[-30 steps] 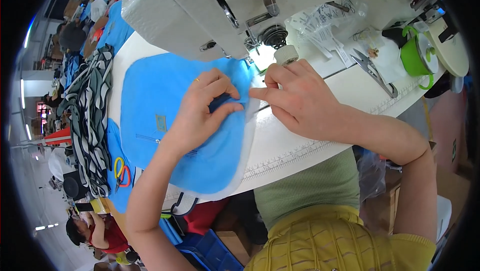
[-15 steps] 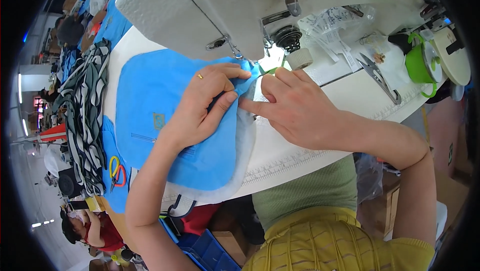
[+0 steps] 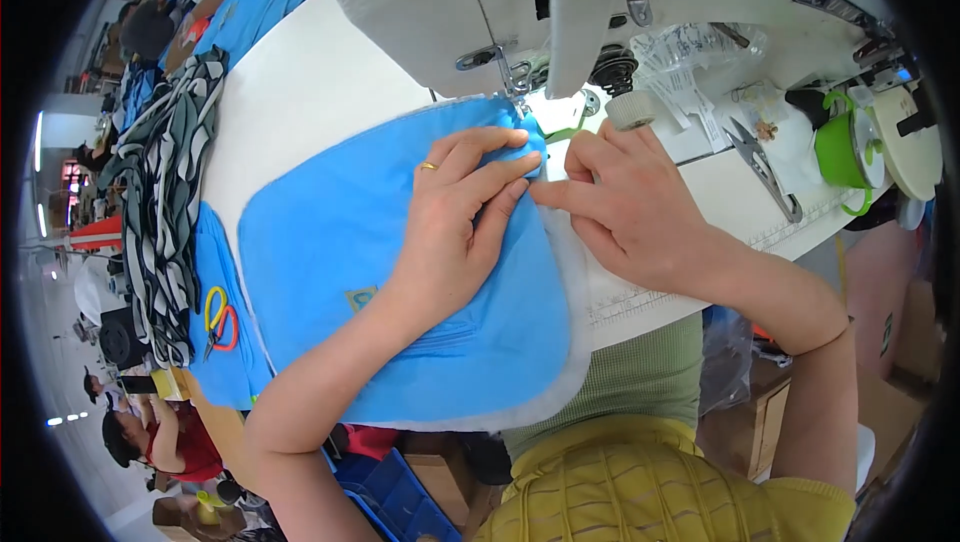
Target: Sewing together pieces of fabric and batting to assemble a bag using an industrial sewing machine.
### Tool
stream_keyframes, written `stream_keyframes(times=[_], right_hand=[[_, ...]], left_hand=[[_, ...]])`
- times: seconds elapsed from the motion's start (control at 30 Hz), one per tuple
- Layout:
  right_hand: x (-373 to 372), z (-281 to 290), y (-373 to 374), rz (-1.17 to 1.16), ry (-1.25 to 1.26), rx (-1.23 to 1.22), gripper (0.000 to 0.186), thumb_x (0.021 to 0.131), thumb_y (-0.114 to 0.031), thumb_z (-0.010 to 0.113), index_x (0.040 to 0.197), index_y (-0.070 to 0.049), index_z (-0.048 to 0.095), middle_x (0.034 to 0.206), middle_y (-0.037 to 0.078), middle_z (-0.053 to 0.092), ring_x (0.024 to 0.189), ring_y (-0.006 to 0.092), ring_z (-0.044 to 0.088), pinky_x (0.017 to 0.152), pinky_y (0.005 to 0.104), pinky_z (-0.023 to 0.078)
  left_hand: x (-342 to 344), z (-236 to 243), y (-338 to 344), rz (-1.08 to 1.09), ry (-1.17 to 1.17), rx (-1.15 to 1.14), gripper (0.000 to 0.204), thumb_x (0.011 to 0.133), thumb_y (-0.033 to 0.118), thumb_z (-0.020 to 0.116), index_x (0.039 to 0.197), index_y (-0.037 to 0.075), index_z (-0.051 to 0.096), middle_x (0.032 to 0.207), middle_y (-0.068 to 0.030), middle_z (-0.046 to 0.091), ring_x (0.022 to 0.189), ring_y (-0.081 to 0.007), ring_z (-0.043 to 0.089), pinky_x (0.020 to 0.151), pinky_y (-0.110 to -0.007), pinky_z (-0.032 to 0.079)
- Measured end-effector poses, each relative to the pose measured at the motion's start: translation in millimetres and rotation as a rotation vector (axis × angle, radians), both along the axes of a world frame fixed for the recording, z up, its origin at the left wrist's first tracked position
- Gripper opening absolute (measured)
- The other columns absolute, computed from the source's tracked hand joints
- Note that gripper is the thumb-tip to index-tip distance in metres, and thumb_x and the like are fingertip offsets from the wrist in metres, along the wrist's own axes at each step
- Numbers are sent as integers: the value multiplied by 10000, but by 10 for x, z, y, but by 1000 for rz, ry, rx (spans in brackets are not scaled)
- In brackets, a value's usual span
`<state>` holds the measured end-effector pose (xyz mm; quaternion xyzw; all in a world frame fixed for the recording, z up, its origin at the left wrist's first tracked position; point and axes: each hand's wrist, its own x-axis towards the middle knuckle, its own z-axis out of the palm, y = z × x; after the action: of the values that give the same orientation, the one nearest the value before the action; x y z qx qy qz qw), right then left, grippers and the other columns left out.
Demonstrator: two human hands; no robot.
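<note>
A blue fabric panel (image 3: 330, 212) with a whitish backing showing along its edge lies on the sewing machine table. Its upper corner is under the presser foot (image 3: 520, 97). My left hand (image 3: 455, 212) rests on the panel just below the foot, thumb and fingers drawn together on a fold of the cloth. At the panel's right edge is my right hand (image 3: 635, 207), its fingers curled and the index fingertip against the cloth. What lies under the right fingertips is partly hidden. The sewing machine (image 3: 440, 2) stands over the far side of the work.
Red-and-yellow-handled scissors (image 3: 218, 322) lie on blue cloth at the left, beside a heap of dark patterned fabric strips (image 3: 170, 212). At right are thread snips (image 3: 765, 172), a green lidded cup (image 3: 845, 147) and a ruler strip (image 3: 800, 232). A blue bin (image 3: 400, 497) sits below the table.
The blue panel has turned and spread nearer the table's front edge, its upper edge now running to the foot. Both hands stay by the foot; the left fingers lie flatter. The view has shifted.
</note>
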<state>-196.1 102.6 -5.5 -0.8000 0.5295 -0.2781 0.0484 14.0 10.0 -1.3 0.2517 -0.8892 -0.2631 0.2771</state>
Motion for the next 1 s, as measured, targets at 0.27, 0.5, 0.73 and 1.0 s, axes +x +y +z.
stream_keyframes(times=[0.27,0.5,0.73,1.0], right_hand=[[-10,20,26,55,0,42,292,824,-84,674,1091,-186,738,949,49,538,956,250,532,831,415,408],[19,15,25,46,2,36,298,826,-74,678,1104,-168,736,952,49,545,952,250,536,833,407,412],[49,7,14,35,16,-1,319,826,-71,684,1132,-146,731,947,48,546,930,245,540,826,403,418],[11,-12,2,65,-127,-32,277,868,-93,672,1140,-83,721,1012,72,582,975,257,543,850,402,425]], left_hand=[[16,42,-14,-54,-51,-110,226,933,95,723,1154,71,765,1250,-61,686,1199,-287,615,1024,-425,414],[57,-23,-104,-73,-67,-141,238,943,114,712,1170,73,770,1254,-62,681,1215,-284,606,1033,-432,406],[123,45,-104,-92,-131,-137,278,960,126,700,1229,89,758,1311,-79,674,1255,-301,598,1102,-466,383],[1103,234,61,419,-219,24,433,1111,302,529,1510,145,592,1612,-162,463,1473,-355,433,1261,-498,241]])
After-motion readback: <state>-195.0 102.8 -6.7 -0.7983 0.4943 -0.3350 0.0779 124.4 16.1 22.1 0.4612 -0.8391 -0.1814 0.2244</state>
